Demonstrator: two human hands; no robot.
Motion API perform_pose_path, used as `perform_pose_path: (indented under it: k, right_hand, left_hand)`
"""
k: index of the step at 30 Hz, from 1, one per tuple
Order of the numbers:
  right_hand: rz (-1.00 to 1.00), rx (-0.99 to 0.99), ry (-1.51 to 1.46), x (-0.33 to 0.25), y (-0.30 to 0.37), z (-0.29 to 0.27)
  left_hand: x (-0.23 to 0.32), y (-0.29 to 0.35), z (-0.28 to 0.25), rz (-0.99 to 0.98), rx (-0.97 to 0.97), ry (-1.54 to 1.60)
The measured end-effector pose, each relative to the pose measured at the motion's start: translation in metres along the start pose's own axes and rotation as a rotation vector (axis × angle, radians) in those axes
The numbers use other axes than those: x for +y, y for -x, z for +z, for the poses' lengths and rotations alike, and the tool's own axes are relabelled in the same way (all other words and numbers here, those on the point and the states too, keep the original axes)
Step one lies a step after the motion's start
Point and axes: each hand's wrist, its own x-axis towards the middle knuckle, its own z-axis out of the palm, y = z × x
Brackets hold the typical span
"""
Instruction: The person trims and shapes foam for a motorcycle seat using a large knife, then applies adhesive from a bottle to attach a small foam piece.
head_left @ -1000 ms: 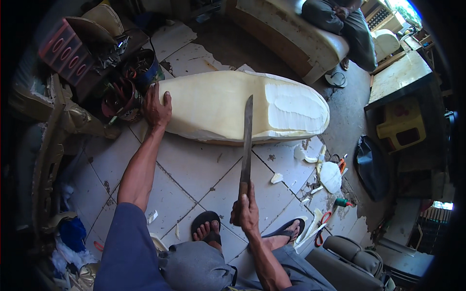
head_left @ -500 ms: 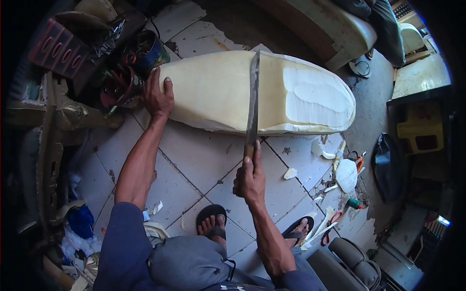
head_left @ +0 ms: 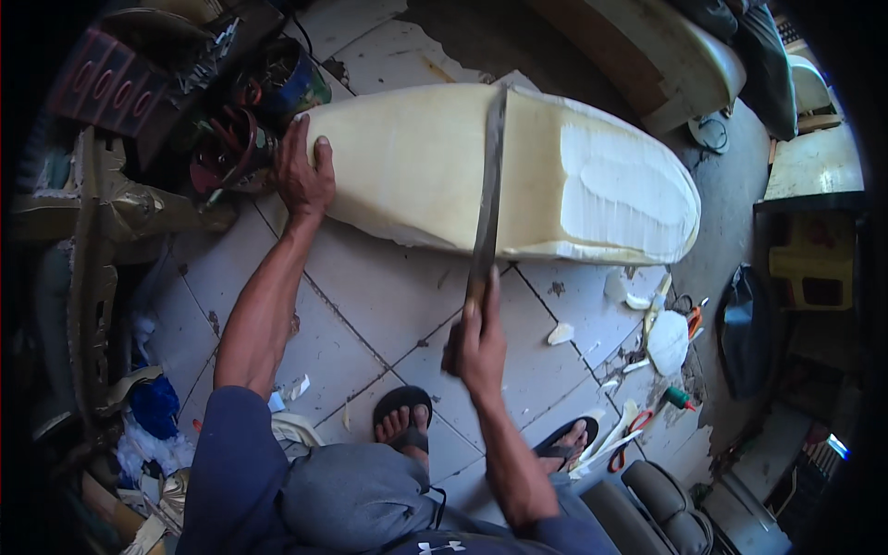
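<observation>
A long cream-coloured foam seat pad (head_left: 407, 162), apparently a motorcycle seat, lies lengthwise across in front of me. Its right part has a freshly cut, whiter patch. My left hand (head_left: 305, 176) rests against the pad's left end, fingers stretched out and thumb apart. Across the pad's middle, close to a step in its surface, lies a long knife blade (head_left: 491, 176). My right hand (head_left: 479, 347) is wrapped round its handle, index finger stretched along it. The blade's tip reaches the pad's far edge. Whether the edge is cutting in cannot be told.
Behind my left hand stand a blue tin (head_left: 298, 83) and a dark red container (head_left: 227, 153) with tools. Foam offcuts (head_left: 667, 342), red-handled scissors (head_left: 632, 435) and a small green bottle (head_left: 678, 398) lie on the tiles at right. Another large seat (head_left: 647, 55) stands at the back.
The knife is tilted a little more, its tip leaning further right. The pad sits slightly further right in the picture, partly because the view shifted. My left hand stays at the pad's end.
</observation>
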Motion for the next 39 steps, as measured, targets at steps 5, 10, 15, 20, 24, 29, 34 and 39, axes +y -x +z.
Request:
perform_pose_path:
  k: [5, 10, 15, 20, 24, 29, 34, 39]
  right_hand:
    - [0.047, -0.01, -0.001, -0.018, 0.039, -0.001]
    - [0.174, -0.078, -0.149, -0.023, 0.006, -0.007]
    - [0.013, -0.052, -0.069, 0.034, 0.059, -0.012]
    - [0.228, -0.153, -0.135, -0.027, 0.007, -0.017]
    - [-0.032, -0.089, -0.079, 0.019, 0.061, -0.015]
    - [0.192, -0.171, -0.209, -0.023, 0.011, -0.013]
    - [0.06, -0.143, -0.073, 0.019, 0.044, -0.013]
    - [0.152, -0.222, -0.196, -0.01, 0.017, -0.011]
  left_hand:
    - [0.002, -0.003, -0.004, 0.006, 0.002, -0.008]
    - [0.004, -0.009, 0.001, 0.0, 0.024, 0.009]
    - [0.001, -0.007, 0.004, 0.043, 0.06, 0.01]
    - [0.005, -0.004, 0.001, -0.006, 0.034, -0.02]
    - [-0.004, -0.005, 0.004, 0.044, 0.047, -0.021]
    - [0.002, 0.0, 0.001, -0.013, 0.016, -0.017]
    - [-0.004, -0.003, 0.007, 0.067, 0.038, 0.022]
    - [0.001, -0.004, 0.005, -0.014, 0.039, -0.015]
